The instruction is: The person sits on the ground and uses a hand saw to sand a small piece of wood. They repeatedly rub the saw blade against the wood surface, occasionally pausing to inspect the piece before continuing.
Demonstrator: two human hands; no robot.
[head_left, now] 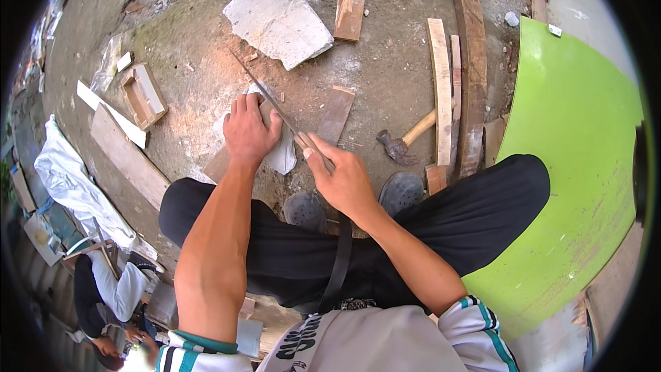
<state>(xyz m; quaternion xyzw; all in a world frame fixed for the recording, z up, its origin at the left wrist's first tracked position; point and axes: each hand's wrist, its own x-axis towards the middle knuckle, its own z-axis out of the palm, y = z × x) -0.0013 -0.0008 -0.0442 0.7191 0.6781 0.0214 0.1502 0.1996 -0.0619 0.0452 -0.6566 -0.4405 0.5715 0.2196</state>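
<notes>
My right hand (335, 169) is closed round the handle end of a long, thin dark metal blade (258, 84), seen nearly edge-on. Its tip points away to the upper left; whether it is a saw or a file I cannot make out. Beside the blade, my left hand (249, 127) bends its fingers over a wooden board (217, 164) and presses it down, the thumb near the blade. Under that board lies a white stone (282, 155), partly hidden. Reddish dust is spread on the ground around the blade tip.
A large pale stone slab (279, 24) lies beyond the hands. To the right are a hammer (406, 139), wooden strips (441, 89) and a long beam (469, 62), then a green sheet (571, 165). A hollowed wooden block (143, 96) and a plank (124, 151) lie left. Another person (113, 296) sits lower left.
</notes>
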